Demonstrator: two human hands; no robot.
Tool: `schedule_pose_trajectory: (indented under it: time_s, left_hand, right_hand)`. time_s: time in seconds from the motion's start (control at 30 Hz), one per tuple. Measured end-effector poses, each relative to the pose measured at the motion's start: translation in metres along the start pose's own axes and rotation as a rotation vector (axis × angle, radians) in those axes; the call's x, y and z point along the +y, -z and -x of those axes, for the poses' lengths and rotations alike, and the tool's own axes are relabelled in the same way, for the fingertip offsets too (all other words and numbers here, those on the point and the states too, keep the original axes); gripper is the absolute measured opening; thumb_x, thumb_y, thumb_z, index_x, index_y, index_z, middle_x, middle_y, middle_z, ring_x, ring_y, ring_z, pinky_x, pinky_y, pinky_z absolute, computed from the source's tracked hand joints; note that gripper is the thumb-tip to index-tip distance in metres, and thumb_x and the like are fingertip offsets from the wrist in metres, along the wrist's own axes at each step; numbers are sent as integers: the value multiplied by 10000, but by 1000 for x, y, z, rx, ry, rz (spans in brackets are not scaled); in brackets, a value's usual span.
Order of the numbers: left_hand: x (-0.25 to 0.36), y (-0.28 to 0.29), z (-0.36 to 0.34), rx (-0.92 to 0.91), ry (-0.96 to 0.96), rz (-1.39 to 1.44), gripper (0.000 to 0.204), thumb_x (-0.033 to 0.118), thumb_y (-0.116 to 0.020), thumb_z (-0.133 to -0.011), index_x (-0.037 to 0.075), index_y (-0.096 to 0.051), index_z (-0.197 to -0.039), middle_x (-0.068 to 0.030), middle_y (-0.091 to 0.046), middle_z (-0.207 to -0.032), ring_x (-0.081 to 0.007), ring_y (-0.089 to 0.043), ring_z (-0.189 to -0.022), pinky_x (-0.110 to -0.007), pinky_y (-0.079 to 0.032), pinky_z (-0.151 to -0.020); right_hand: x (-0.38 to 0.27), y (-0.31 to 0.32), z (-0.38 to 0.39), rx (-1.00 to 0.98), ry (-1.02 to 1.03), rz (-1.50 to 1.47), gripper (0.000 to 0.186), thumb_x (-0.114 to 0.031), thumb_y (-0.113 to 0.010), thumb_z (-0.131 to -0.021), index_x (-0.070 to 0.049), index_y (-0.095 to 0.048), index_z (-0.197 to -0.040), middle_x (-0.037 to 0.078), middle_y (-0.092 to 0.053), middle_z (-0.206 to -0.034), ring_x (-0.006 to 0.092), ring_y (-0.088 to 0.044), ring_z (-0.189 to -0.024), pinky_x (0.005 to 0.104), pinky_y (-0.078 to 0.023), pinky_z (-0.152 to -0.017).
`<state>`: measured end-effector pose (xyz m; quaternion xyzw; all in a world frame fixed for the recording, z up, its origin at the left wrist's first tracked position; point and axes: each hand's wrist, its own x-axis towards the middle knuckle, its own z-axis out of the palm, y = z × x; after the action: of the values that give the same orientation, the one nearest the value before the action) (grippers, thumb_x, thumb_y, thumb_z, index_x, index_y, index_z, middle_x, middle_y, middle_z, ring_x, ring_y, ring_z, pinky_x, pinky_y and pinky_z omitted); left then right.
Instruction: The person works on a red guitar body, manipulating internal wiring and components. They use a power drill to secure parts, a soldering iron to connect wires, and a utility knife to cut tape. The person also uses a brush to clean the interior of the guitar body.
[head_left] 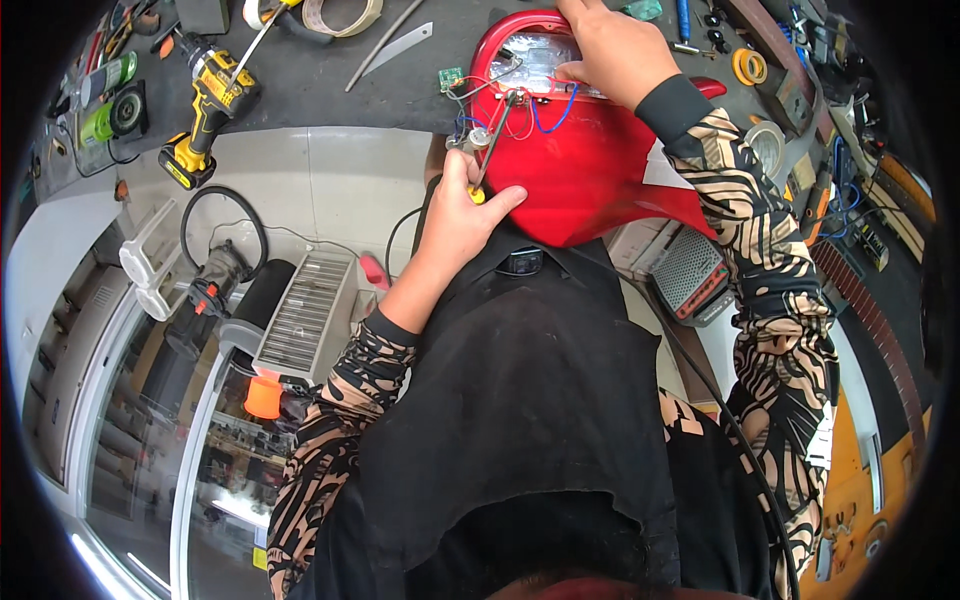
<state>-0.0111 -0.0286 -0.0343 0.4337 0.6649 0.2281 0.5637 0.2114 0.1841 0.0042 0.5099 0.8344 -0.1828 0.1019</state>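
A glossy red electric guitar body (570,190) lies over the bench edge and my lap. Its open cavity is lined with silver foil (535,60). Loose red and blue wires (548,122) run out of it to a small green circuit board (452,79) and round metal parts (480,136). My left hand (470,215) grips a screwdriver (491,150) by its yellow handle, thumb held out, with the tip at the parts on the cavity's near rim. My right hand (625,55) holds the body's far side, its thumb at the cavity; some fingertips are cut off by the frame.
On the bench at left lie a yellow and black cordless drill (210,105), a green power tool (120,115) and a metal blade (400,48). Rolls of tape (748,67) and assorted tools sit at right, near a fretted guitar neck (875,335). A slatted heater-like box (305,310) stands below left.
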Motion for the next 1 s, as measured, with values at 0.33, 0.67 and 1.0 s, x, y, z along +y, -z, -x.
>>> schedule_pose_trajectory:
  time_s: [0.33,0.67,1.0]
  left_hand:
    - [-11,-4,-1,1,-22,77,604,281,-964,-838,64,-439,-1044,-70,-527,-872,-222,-527,-781,-404,-511,-751]
    - [-12,-1,-1,-36,8,229,613,243,-948,-853,37,-532,-1253,-82,-654,-1082,-199,-621,-992,-393,-527,-929]
    - [-11,1,-1,-36,68,248,618,261,-966,-833,39,-531,-1213,-82,-618,-1028,-216,-585,-937,-391,-525,-882]
  right_hand:
    - [-19,5,5,115,-20,-68,650,-351,-945,-788,-17,-563,-1195,219,-697,-1136,389,-754,-970,454,-610,-808]
    - [3,-6,-4,-7,102,-99,609,-270,-925,-804,3,-546,-1194,242,-682,-1199,435,-737,-1039,482,-611,-864]
    - [9,-19,10,149,28,-351,382,-175,-732,-997,-94,-672,-1365,156,-650,-1185,407,-638,-1206,484,-523,-1016]
